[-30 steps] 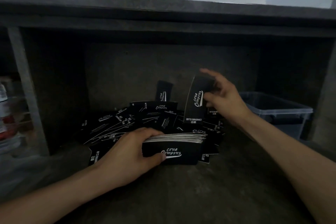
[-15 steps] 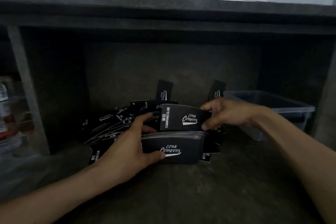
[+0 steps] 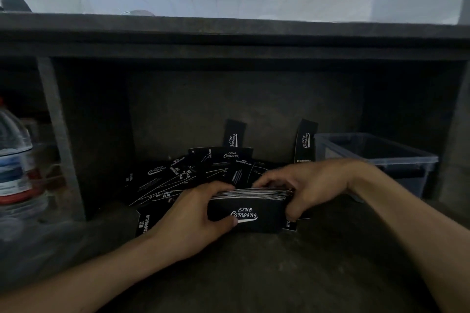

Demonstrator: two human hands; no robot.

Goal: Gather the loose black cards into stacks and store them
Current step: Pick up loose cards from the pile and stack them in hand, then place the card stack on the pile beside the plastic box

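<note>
A thick stack of black cards [image 3: 245,216] with white "Club Camping" lettering stands on edge on the dark shelf floor. My left hand [image 3: 189,221] grips its left end, thumb across the front. My right hand [image 3: 307,185] curls over the stack's right end and top edge. Behind the stack lies a loose heap of black cards [image 3: 178,178]. Two more cards lean upright against the back wall, one in the middle [image 3: 234,134] and one to the right [image 3: 305,141].
A clear plastic bin [image 3: 376,157] sits at the right of the shelf compartment. A grey upright post [image 3: 61,134] bounds the compartment on the left, with a water bottle [image 3: 15,160] beyond it. The shelf top [image 3: 229,33] overhangs above.
My right hand brought a single card down from the pile onto the stack and now clasps the stack's right end. The left hand stayed on the stack.
</note>
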